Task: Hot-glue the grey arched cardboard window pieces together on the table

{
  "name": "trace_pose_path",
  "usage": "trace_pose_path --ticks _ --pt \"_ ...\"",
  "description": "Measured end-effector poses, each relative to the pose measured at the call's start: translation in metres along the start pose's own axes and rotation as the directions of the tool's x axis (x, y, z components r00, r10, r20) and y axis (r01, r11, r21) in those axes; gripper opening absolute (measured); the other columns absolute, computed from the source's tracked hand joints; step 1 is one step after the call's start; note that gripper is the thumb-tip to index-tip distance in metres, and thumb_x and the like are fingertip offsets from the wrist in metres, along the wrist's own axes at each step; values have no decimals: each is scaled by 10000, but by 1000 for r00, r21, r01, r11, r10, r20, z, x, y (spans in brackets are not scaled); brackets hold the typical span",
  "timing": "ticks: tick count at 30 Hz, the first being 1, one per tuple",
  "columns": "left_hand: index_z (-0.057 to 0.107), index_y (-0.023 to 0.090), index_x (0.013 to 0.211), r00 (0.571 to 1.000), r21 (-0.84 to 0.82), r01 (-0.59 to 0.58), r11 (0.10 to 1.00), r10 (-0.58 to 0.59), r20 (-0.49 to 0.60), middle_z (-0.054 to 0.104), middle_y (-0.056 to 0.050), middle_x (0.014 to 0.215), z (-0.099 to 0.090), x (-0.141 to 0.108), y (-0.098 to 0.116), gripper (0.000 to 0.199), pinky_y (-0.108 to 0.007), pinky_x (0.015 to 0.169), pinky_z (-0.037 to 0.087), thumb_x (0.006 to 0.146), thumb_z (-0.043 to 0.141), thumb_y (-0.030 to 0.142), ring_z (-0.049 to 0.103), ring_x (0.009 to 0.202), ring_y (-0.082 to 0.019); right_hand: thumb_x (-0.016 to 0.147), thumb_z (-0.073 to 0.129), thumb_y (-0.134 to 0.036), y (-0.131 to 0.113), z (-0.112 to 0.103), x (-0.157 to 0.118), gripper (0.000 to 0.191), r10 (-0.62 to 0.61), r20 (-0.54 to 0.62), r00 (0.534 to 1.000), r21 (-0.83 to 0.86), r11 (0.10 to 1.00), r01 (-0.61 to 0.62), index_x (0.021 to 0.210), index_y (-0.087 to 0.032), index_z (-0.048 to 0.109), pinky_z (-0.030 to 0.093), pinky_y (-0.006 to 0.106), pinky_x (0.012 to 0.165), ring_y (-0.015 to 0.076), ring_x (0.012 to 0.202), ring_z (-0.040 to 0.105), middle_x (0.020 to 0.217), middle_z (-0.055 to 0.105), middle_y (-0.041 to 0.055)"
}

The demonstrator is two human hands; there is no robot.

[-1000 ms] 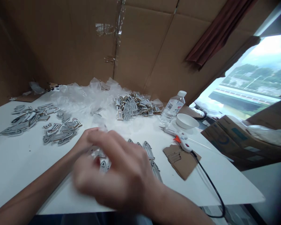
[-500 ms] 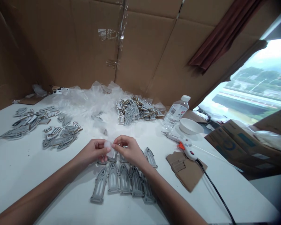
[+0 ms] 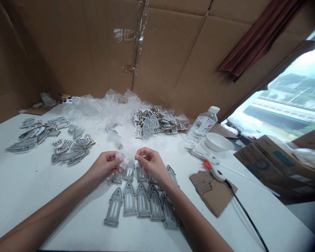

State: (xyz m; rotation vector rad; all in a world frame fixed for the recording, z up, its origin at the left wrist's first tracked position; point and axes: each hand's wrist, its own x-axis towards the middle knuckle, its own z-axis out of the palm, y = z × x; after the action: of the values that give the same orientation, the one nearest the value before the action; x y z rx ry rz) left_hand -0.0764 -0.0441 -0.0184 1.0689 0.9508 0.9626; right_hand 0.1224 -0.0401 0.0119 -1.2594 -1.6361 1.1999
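Note:
My left hand (image 3: 108, 163) is closed in a pinch on a small piece of translucent plastic film (image 3: 121, 159). Just to its right, my right hand (image 3: 150, 161) has thumb and forefinger pressed together; a tiny whitish bit may be between them, too small to make out. A gap separates the two hands. Below them lie grey arched window-shaped pieces (image 3: 142, 201) in two rows, the upper row partly covered by my hands and the right-hand pieces by my right forearm.
Behind are a heap of clear plastic film (image 3: 99, 108) and a pile of arched pieces (image 3: 157, 122). More pieces (image 3: 73, 150) lie left. At right are a bottle (image 3: 202, 126), a white bowl (image 3: 218, 142), and a corded glue gun (image 3: 212, 168) on cardboard (image 3: 220, 199).
My hands have moved apart from each other, the plastic film staying in my left hand. The view has shifted slightly, so the table's things appear a little further right.

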Motion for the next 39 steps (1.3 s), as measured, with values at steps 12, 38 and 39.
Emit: trace_pose_path --ticks 12,38,39 --pt "653 112 784 998 -75 -25 997 21 -57 630 13 547 1 -1 1 320 -103 422 410 693 805 378 549 450 -45 772 572 -222 21 11 5 109 -17 42 999 -243 970 27 769 -158 660 398 230 595 117 631 544 698 644 15" --pt "670 107 855 987 112 -10 994 -8 158 635 -13 613 -4 2 -9 362 -160 441 397 751 745 445 568 480 -83 787 634 -354 -1 12 -2 197 -55 70 996 -58 997 59 766 -160 607 312 203 491 57 520 398 706 563 -25" --pt "667 106 840 987 112 -9 994 -9 162 636 -16 619 -4 2 -10 361 -160 442 398 750 745 446 570 483 -84 797 622 -348 -1 12 -2 191 -55 82 995 -58 997 60 765 -161 606 303 201 488 57 513 382 671 535 -34"
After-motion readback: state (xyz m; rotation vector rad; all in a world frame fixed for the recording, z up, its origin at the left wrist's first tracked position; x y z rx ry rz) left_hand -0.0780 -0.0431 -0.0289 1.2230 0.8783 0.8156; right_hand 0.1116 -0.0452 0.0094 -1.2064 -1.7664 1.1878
